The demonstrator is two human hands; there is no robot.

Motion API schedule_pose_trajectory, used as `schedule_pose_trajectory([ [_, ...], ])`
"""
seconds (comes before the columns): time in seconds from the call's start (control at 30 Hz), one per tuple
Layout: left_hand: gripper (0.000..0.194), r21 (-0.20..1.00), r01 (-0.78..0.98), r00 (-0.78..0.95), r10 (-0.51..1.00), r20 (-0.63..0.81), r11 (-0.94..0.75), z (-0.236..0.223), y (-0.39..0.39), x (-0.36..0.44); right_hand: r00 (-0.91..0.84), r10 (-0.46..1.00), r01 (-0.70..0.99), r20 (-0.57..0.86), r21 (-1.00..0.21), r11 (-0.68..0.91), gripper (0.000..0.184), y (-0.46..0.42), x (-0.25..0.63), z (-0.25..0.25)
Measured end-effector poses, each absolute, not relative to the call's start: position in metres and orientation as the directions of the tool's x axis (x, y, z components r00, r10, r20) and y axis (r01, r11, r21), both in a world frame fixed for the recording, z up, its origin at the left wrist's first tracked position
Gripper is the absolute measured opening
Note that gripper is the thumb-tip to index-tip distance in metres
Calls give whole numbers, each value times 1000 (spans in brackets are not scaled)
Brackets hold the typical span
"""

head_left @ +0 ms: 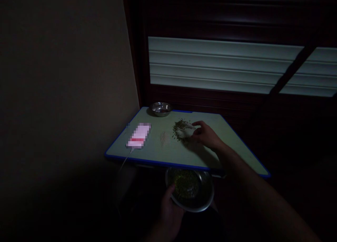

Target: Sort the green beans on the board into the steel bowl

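Note:
My left hand (170,208) grips the rim of a steel bowl (204,203) that holds small green grains, kept just below the table's near edge. My right hand (206,135) rests on the pale green table (200,157) with its fingers curled against a pile of mixed white and green grains (181,129). A small separate heap of white grains (164,138) lies to the left of that pile.
A phone (139,135) with a lit screen lies at the table's left, a white cable running off the near edge. A small empty steel bowl (161,109) stands at the far left corner. A wall is at left and dark shutters behind. The room is very dim.

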State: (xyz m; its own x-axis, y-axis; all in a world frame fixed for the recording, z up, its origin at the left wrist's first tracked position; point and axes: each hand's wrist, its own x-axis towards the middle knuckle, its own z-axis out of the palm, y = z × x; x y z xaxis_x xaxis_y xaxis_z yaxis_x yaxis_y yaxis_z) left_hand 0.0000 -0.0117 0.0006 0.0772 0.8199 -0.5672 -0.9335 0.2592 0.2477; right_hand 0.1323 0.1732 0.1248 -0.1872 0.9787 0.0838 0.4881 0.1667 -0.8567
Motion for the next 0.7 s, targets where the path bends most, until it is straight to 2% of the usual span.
schedule_pose_trajectory([
  [0.1, 39, 247, -932, 85, 824, -560, 264, -4, -11, 0, -108, 980, 437, 167, -877, 197, 24, 183, 156, 112],
  [0.13, 40, 247, -932, 86, 825, -559, 265, -5, -10, 0, -71, 987, 404, 145, -901, 161, 20, 185, 161, 107],
  [0.23, 38, 256, -931, 79, 828, -556, 261, -8, -10, 0, 14, 994, 317, 106, -944, 96, 25, 187, 171, 94],
  [0.3, 35, 267, -927, 71, 822, -564, 264, -8, -10, 1, 5, 990, 312, 144, -941, 135, 26, 188, 173, 88],
  [0.5, 29, 287, -918, 49, 796, -603, 274, -3, -11, 1, -118, 938, 478, 325, -810, 341, 15, 191, 175, 78],
  [0.7, 27, 316, -908, 33, 795, -605, 277, -3, -11, 1, -34, 951, 539, 307, -795, 276, 11, 190, 176, 80],
])
